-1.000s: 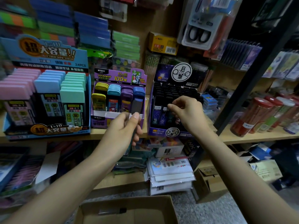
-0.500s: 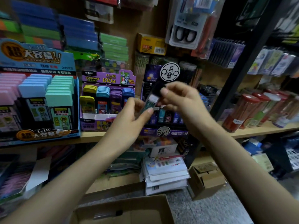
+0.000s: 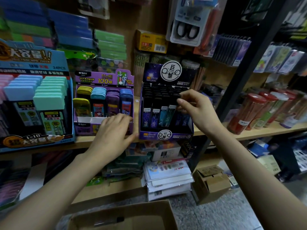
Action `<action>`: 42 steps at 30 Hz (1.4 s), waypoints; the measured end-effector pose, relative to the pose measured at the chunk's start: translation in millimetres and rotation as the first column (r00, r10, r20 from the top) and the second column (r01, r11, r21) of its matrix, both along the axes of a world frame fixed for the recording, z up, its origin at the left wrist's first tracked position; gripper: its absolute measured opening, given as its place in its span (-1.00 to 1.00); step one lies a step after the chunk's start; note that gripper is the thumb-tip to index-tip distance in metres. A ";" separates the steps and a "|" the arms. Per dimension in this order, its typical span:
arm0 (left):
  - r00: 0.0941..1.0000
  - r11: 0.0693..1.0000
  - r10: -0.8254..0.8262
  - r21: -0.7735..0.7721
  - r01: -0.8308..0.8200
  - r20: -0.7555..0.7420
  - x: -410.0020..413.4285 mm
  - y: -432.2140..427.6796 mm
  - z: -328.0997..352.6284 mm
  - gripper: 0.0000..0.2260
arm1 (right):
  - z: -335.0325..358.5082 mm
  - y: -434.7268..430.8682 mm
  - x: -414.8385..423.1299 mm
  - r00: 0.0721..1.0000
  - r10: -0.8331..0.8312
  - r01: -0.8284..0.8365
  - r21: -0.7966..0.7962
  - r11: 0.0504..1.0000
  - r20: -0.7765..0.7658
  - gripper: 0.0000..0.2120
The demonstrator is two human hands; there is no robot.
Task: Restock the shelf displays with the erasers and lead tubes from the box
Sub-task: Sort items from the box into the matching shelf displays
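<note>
On the long pale wooden shelf (image 3: 274, 130), a big blue cardboard display of pastel-capped lead cases (image 3: 33, 97) stands leftmost, with a purple cardboard display of coloured lead cases (image 3: 103, 103) beside it. The left hand (image 3: 113, 135) rests on the purple display's front lip, fingers loose and holding nothing. In the dark starry display box (image 3: 166, 135), the right hand (image 3: 197, 112) pinches the black top of a teal lead tube (image 3: 168, 115), tilted in the front row. Red-lidded clear pencil canisters (image 3: 259, 112) stand farther right. A brown cardboard box (image 3: 149, 218) sits open below, on speckled grey floor (image 3: 216, 213).
</note>
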State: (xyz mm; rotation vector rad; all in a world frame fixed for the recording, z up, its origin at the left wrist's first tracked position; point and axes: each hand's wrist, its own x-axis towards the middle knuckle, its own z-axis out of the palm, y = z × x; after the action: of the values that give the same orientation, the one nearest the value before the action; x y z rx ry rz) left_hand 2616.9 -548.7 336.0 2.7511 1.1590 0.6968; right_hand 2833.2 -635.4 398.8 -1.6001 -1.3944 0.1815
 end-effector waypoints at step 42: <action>0.903 0.558 -0.237 -0.811 -0.176 -0.358 -138.9 -154.5 -357.3 -0.50 | -370.9 -167.2 -109.2 0.946 0.317 -0.150 -0.955 0.254 -0.064 -0.59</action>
State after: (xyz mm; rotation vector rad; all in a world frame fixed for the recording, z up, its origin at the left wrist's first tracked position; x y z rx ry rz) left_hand 2478.0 -703.2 -21.3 2.0609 1.0803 -0.4629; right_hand 2724.0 -802.7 27.8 -2.3694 -1.7598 1.3821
